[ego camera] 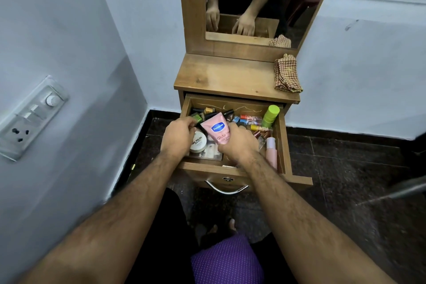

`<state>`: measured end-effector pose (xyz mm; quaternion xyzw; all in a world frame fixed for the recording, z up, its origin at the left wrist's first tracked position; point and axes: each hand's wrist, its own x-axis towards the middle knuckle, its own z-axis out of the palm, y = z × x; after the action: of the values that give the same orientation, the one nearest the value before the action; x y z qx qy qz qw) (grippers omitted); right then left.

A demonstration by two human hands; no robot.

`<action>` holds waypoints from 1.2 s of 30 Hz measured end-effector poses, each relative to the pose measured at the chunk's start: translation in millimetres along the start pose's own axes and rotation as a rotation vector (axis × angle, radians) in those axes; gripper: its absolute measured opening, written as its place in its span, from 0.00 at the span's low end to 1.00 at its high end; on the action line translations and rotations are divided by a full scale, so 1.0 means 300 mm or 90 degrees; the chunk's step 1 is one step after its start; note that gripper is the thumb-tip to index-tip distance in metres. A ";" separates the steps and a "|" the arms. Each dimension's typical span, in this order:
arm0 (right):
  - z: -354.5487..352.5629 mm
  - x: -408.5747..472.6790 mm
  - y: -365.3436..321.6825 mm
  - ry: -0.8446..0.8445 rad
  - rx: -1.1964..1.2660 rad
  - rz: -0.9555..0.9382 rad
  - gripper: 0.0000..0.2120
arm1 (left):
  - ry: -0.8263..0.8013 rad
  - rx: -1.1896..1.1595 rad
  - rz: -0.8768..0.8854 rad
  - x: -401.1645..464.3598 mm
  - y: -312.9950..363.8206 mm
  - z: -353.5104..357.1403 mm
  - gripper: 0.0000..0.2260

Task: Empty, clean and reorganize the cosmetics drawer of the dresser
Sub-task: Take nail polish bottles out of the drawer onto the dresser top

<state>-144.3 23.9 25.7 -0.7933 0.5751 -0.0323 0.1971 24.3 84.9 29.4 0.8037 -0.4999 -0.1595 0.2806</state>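
Now both hands are in the open drawer (283, 145): right hand (239, 143) gripping the pink tube (216, 130), neck down, cap-end toward the wrist, left hand (178, 135) pinching a green bottle (197, 118) just left.

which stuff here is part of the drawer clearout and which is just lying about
Part of the job:
open drawer
pink Vaseline tube, held by right hand
small green bottle, held by left hand
nail polish remover tub
green bottle
checked cloth

Lying about:
wall switchboard
purple cushion
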 end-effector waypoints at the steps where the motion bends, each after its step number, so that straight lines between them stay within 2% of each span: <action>1: -0.009 0.000 0.008 0.003 -0.013 -0.008 0.29 | 0.003 -0.005 0.001 -0.001 0.000 0.001 0.12; 4: -0.044 -0.003 0.031 -0.001 -0.054 -0.037 0.28 | 0.007 -0.019 0.002 -0.005 -0.002 -0.001 0.12; 8: -0.056 -0.009 0.067 -0.060 -0.104 -0.070 0.31 | 0.014 -0.071 -0.007 -0.002 -0.005 -0.009 0.13; 11: -0.059 -0.019 0.078 -0.092 -0.113 -0.084 0.30 | 0.034 -0.051 0.001 0.013 -0.010 -0.021 0.13; 16: -0.064 -0.021 0.073 -0.201 -0.114 -0.067 0.19 | 0.034 0.058 0.069 0.068 -0.006 -0.031 0.15; 18: -0.077 -0.009 0.062 -0.172 -0.065 -0.059 0.17 | 0.018 0.143 0.138 0.105 0.000 -0.035 0.17; 21: -0.091 0.014 0.039 -0.041 0.010 -0.058 0.12 | -0.059 0.301 0.247 0.158 0.020 -0.039 0.21; 24: -0.072 0.046 0.015 0.073 0.077 -0.038 0.09 | -0.144 0.439 0.286 0.211 0.031 -0.024 0.19; 26: -0.048 0.048 0.006 0.110 0.114 -0.024 0.08 | -0.173 0.499 0.299 0.224 0.038 -0.022 0.17; 31: -0.003 0.059 0.001 0.137 0.153 -0.008 0.06 | -0.180 0.573 0.325 0.245 0.038 0.003 0.16; 36: 0.012 0.072 0.002 0.143 0.136 -0.011 0.05 | -0.160 0.511 0.329 0.254 0.010 0.012 0.16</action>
<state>-136.6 4.9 18.4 -0.7645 0.5796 -0.1833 0.2147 54.4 14.6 30.3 0.6724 -0.7351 0.0246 -0.0832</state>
